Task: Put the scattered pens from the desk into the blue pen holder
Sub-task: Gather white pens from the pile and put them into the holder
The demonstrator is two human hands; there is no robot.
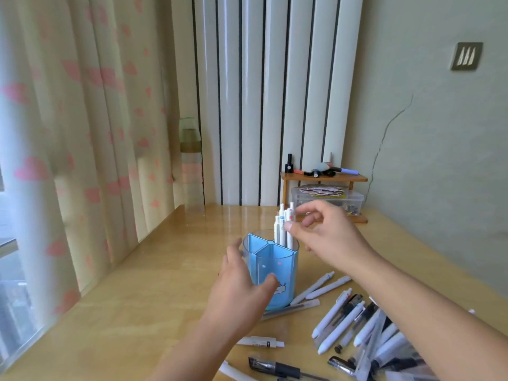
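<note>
The blue pen holder point(277, 264) stands mid-desk, split into three compartments. Several white pens point(283, 229) stand upright in its back right compartment. My left hand point(242, 281) wraps around the holder's left side, thumb on the front wall. Just right of the pen tops hovers my right hand point(324, 235), fingers spread and the thumb tip touching the pens, with nothing in its grasp. Several white and black scattered pens point(354, 320) lie on the desk at the front right. A black pen point(277, 367) and a short white tube point(259, 341) lie near the front.
A small wooden shelf point(324, 177) at the back right carries markers and a black bottle, with a clear plastic box point(327, 198) under it. Curtains point(82, 160) hang along the left edge of the desk point(137, 312). The wall is close on the right.
</note>
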